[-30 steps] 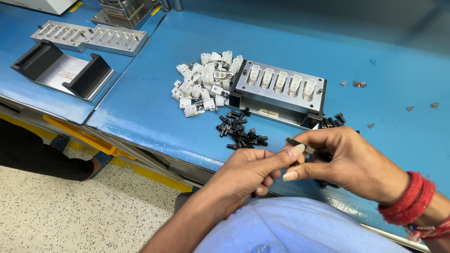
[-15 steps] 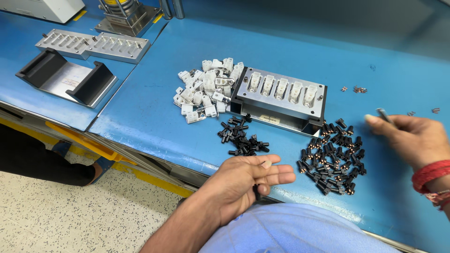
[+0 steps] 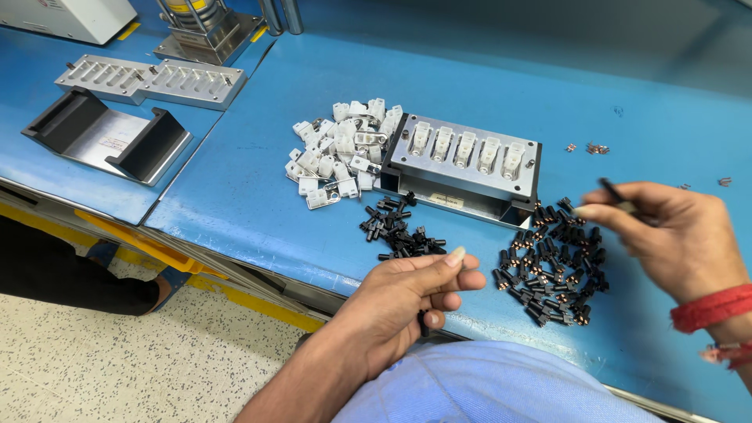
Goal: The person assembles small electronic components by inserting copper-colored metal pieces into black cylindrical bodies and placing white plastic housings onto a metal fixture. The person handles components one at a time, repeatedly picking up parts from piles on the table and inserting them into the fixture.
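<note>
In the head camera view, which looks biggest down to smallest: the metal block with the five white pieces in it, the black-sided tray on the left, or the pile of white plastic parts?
1. Black-sided tray, though it and the metal block look close.
2. Metal block.
3. Pile of white plastic parts, a loose spread, so its extent is rough.

I'm seeing the jig [image 3: 466, 160] sitting mid-frame on the table [image 3: 235, 196], clips [image 3: 337, 153] lying at its left, pins [image 3: 399, 231] lying below them, coils [image 3: 558, 262] lying lower right between my hands, and plates [image 3: 149, 78] sitting upper left.
</note>
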